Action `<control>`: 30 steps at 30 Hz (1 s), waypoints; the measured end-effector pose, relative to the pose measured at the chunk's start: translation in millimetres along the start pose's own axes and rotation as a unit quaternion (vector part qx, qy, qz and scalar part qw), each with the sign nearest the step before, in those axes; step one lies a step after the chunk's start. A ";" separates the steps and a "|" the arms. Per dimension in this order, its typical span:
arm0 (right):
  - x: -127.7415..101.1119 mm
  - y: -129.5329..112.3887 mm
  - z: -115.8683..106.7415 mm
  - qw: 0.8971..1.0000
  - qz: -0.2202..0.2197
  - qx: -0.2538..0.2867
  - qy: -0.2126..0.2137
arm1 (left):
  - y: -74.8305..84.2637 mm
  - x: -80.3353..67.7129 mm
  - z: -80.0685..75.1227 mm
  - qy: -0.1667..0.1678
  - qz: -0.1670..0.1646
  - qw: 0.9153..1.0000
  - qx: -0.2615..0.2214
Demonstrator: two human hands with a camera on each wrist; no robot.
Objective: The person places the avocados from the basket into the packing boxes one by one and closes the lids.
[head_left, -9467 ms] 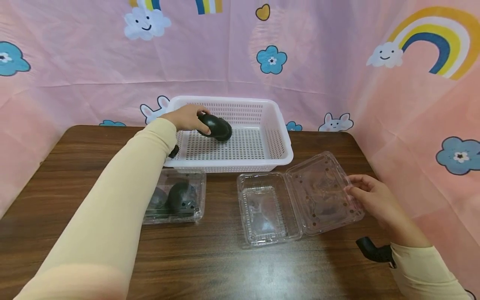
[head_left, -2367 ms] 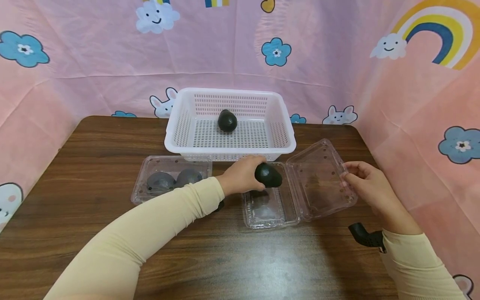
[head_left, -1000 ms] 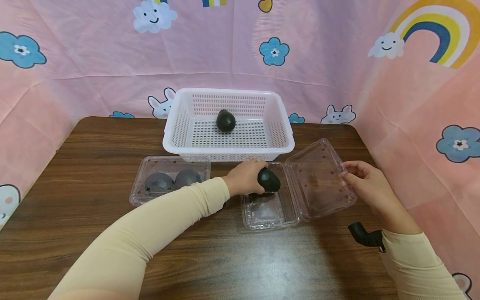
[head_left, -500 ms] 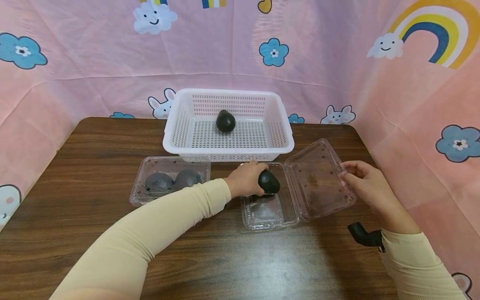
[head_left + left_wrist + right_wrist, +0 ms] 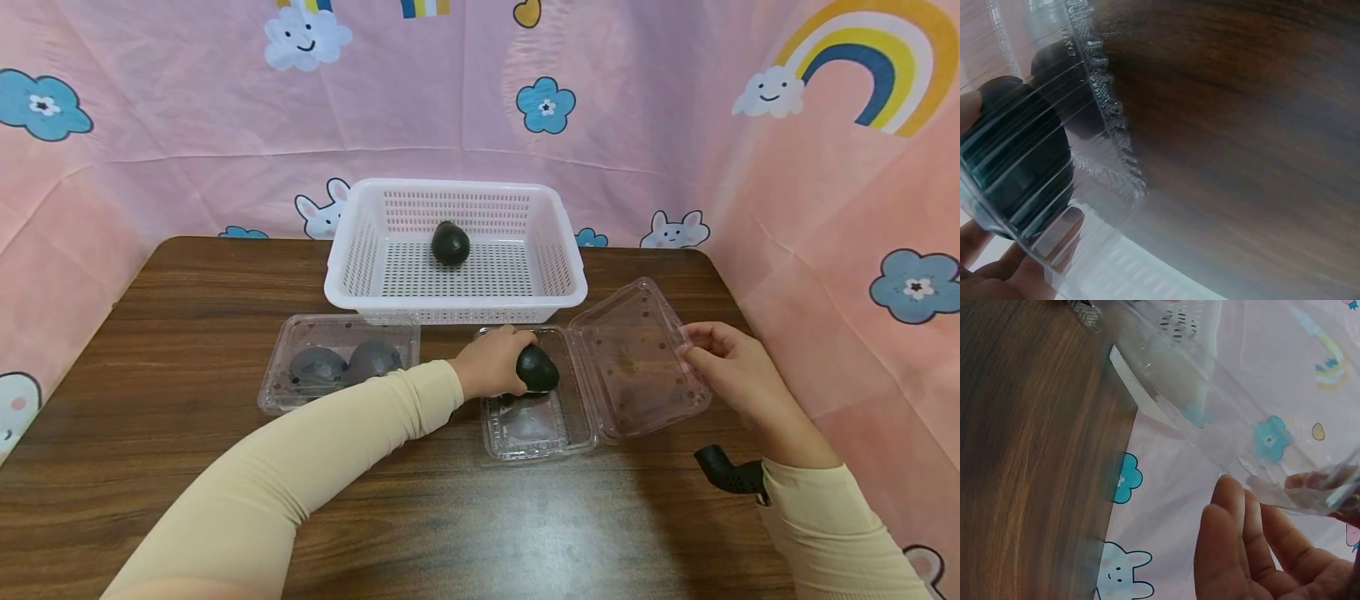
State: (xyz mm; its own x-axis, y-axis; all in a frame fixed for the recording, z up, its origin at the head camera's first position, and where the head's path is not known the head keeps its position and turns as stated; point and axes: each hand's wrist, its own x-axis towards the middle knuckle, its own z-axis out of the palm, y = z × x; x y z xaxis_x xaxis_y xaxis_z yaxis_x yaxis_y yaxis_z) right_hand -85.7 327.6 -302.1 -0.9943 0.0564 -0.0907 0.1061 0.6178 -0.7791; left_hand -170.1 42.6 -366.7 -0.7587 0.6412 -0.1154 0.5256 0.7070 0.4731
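In the head view, my left hand (image 5: 491, 362) grips a dark green avocado (image 5: 537, 369), held low within the back half of a clear plastic clamshell base (image 5: 542, 452). Through the ribbed plastic wall, the left wrist view shows the same avocado (image 5: 1019, 162) with fingertips (image 5: 1063, 228) around it. My right hand (image 5: 738, 387) pinches the outer edge of the clamshell's raised lid (image 5: 637, 367), which leans out to the right. The right wrist view shows thumb and fingers at the lid's rim. The palm side of my left hand is hidden in the head view.
Behind the clamshell stands a white perforated basket (image 5: 457, 302) with one avocado (image 5: 451, 244) inside. To the left sits a closed clamshell (image 5: 281, 387) holding avocados (image 5: 318, 367), partly behind my left sleeve (image 5: 352, 425). A patterned pink cloth (image 5: 420, 108) surrounds the wooden table (image 5: 420, 525).
My left hand has carried an avocado from the basket to the clamshell base and lowered it there. Over the last half second it barely moves. My right hand keeps holding the lid.
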 end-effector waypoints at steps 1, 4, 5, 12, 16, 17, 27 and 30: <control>0.0 -0.1 0.0 1.000 0.000 0.000 -0.001 | 0.3 0.0 -0.2 -0.001 -0.002 1.000 0.000; 0.1 -0.3 0.0 1.000 -0.002 -0.005 -0.001 | 1.2 0.0 -0.7 -0.003 -0.007 1.000 0.000; 0.1 -0.3 0.0 1.000 -0.003 -0.009 -0.001 | 1.6 0.0 -0.8 -0.004 -0.008 1.000 0.001; -0.4 -0.5 -0.2 1.000 -0.004 -0.008 -0.001 | 3.7 -0.5 -0.9 -0.012 -0.016 1.000 0.006; -0.6 -0.5 0.0 1.000 -0.004 -0.007 0.001 | 3.4 -0.5 -0.8 -0.012 -0.018 1.000 0.005; -0.5 -0.5 0.1 1.000 -0.004 -0.005 0.001 | 3.2 -0.5 -1.0 -0.012 -0.017 1.000 0.006; 0.1 -0.3 1.2 1.000 -0.004 0.001 0.009 | 3.2 -1.5 -4.4 -0.008 -0.013 1.000 0.011; 0.0 0.0 1.6 1.000 -0.005 -0.010 0.014 | 2.8 -2.0 -5.1 -0.006 -0.011 1.000 0.012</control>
State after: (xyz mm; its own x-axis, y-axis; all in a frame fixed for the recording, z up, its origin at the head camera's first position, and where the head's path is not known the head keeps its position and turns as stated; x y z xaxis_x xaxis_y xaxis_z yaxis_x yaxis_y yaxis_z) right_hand -85.7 326.3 -303.1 -0.9952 0.0723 -0.0653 0.0964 0.6342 -0.7671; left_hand -169.2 41.8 -360.7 -0.7654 0.6288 -0.1370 0.5176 0.7279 0.4496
